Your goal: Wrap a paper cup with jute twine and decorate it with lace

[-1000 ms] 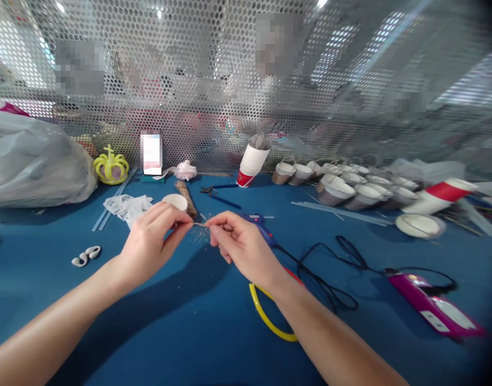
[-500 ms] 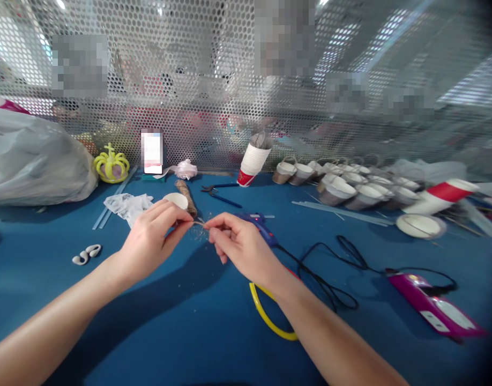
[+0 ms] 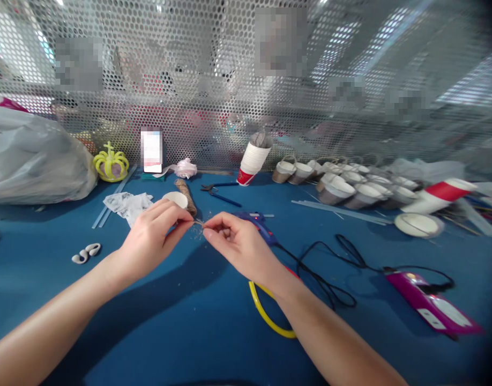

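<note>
Between the fingertips of both hands runs a short, thin brown strand of twine (image 3: 198, 222), held above the blue table. My left hand (image 3: 147, 236) pinches one end between thumb and forefinger. At the other end, my right hand (image 3: 241, 241) pinches with thumb and forefinger, its other fingers curled. Just behind my left hand are a white-rimmed paper cup (image 3: 176, 200), partly hidden, and a roll of brown twine (image 3: 185, 194). A blue glue gun (image 3: 259, 221) with a red light lies behind my right hand, partly covered by it.
Blue-handled pliers (image 3: 224, 199) lie behind the hands. Stacked paper cups (image 3: 254, 161) stand by the mesh wall. Several twine-wrapped cups (image 3: 338, 188) fill the back right. A black cord (image 3: 322, 289) leads to a purple power strip (image 3: 431, 305). A yellow curved piece (image 3: 266, 316) lies under my right forearm.
My right thumb has come forward to meet the forefinger at the strand, and the lower fingers have curled in. My left hand keeps its pinch almost unmoved.
</note>
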Tool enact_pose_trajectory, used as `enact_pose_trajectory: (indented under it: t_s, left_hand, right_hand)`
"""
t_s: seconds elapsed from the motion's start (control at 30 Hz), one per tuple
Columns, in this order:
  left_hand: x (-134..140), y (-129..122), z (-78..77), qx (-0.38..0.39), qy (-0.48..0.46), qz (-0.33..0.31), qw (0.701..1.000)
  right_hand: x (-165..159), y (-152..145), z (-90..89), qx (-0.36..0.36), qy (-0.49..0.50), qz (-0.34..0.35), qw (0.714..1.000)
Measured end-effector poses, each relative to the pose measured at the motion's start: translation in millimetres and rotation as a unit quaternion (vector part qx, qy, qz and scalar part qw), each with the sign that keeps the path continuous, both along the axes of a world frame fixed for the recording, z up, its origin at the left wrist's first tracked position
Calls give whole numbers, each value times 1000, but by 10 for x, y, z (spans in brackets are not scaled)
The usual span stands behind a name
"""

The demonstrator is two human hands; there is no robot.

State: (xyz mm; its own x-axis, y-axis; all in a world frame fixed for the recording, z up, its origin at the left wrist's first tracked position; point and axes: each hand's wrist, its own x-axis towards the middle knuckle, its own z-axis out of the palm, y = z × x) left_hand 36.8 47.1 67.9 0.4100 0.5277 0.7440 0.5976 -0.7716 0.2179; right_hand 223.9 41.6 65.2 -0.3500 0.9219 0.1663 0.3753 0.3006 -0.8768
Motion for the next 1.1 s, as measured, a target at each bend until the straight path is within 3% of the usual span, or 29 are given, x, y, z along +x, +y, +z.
enact_pose_trajectory:
  t_s: [1.1]
  left_hand:
    - [6,-6,-13,6,22,-10,1000]
  right_hand:
    - [-5,19,-28,9,-14,-5,1000]
